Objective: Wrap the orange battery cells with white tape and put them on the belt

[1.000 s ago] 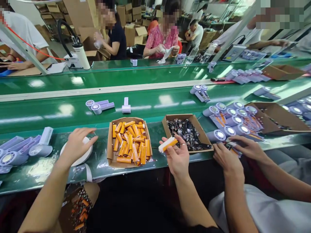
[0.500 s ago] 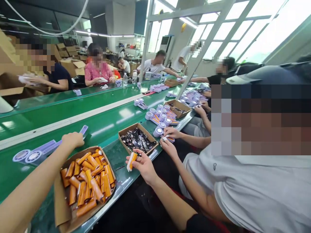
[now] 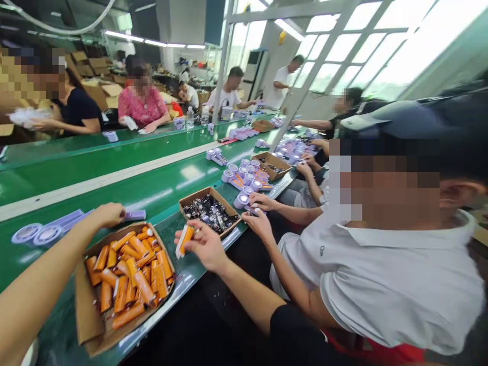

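My left hand (image 3: 110, 214) is closed on a lavender plastic casing (image 3: 135, 215) whose handle end sticks out past the fingers; my hand hides the rest. Left of it, lavender casings with round heads (image 3: 49, 235) lie on the green belt. My right hand (image 3: 208, 246) pinches an orange battery (image 3: 185, 240) with a white strip along its side, held above the table edge. Between my arms stands a cardboard box (image 3: 86, 317) full of orange batteries (image 3: 131, 274). Just beyond my right hand, a smaller cardboard box (image 3: 182, 207) holds small black parts (image 3: 211, 213).
Close on my right, a co-worker in a grey shirt (image 3: 305, 264) handles a lavender casing. More round-headed casings (image 3: 247, 175) lie in a cluster ahead, near another cardboard box (image 3: 276, 173). A slanted metal post (image 3: 301, 107) rises beyond. People sit across the green belt (image 3: 152, 178).
My left hand has lowered slightly and moved left, and the casing in it has turned from tilted to nearly level. My right hand still holds the battery. The view has shifted a little to the right.
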{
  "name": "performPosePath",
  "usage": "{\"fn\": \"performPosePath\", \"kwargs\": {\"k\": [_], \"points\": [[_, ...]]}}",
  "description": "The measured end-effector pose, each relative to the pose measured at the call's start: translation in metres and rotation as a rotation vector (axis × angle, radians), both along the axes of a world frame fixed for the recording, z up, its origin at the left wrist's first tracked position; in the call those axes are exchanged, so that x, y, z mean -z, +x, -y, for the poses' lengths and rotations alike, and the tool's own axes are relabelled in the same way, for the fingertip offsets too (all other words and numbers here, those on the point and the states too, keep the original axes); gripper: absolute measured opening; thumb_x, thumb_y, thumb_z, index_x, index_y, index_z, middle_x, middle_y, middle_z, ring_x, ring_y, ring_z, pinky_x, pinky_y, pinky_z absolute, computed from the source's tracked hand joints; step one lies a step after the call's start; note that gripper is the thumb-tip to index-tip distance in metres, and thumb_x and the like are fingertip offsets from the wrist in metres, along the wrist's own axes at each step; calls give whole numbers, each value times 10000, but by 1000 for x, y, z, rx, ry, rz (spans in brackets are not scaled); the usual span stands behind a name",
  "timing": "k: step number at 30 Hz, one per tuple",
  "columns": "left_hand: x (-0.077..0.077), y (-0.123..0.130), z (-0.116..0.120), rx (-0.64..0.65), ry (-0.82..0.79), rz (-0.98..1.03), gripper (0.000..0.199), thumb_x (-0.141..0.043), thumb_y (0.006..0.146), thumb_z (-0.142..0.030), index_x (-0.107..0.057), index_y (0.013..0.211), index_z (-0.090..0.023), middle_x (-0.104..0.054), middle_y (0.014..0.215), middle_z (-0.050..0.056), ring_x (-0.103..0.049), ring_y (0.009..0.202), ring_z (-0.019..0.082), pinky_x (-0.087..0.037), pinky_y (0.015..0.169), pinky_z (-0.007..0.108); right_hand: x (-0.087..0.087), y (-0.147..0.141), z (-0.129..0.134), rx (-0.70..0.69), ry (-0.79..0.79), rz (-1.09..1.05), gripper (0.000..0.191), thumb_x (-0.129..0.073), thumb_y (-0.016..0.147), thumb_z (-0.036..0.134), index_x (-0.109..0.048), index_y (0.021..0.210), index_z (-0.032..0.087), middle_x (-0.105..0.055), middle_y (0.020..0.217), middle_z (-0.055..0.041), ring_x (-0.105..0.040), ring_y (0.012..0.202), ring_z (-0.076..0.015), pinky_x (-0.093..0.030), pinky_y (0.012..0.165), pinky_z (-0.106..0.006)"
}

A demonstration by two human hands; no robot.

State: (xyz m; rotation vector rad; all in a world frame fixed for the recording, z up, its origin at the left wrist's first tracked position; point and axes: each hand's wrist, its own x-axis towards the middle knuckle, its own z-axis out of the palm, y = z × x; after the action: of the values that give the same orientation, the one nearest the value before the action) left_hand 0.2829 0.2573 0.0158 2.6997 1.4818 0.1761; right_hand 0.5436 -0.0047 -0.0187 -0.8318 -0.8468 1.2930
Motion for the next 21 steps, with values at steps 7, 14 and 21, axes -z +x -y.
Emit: {"fn": "performPosePath", "kwargs": {"k": [7, 14, 21], "points": [[8, -26, -6, -121, -282, -122, 380, -545, 950, -468, -794, 1152, -265, -822, 1280, 60, -731, 1097, 237, -508, 924, 282, -56, -15, -119, -49, 218, 437, 562, -849, 844, 261, -689, 1381, 225, -829, 1089, -35, -800, 980, -208, -652, 1019, -413], [31, 2, -8, -152, -255, -116, 309, -599, 972, -367, -776, 1210, -280, -815, 1260, 81, -709, 1201, 278, -496, 1026, 335, -21, -47, -216, -243, 184, 1152, 472, -731, 916, 195, -689, 1383, 143, -807, 877, -19, -709, 789, -173, -555, 850, -298], [36, 8, -11, -136, -266, -84, 263, -597, 1008, -350, -773, 1187, -270, -809, 1265, 79, -708, 1228, 276, -486, 1043, 331, 0, -49, -221, -297, 284, 1456, 357, -655, 1019, 251, -671, 1365, 164, -818, 890, -29, -687, 784, -177, -467, 795, -258]]}}
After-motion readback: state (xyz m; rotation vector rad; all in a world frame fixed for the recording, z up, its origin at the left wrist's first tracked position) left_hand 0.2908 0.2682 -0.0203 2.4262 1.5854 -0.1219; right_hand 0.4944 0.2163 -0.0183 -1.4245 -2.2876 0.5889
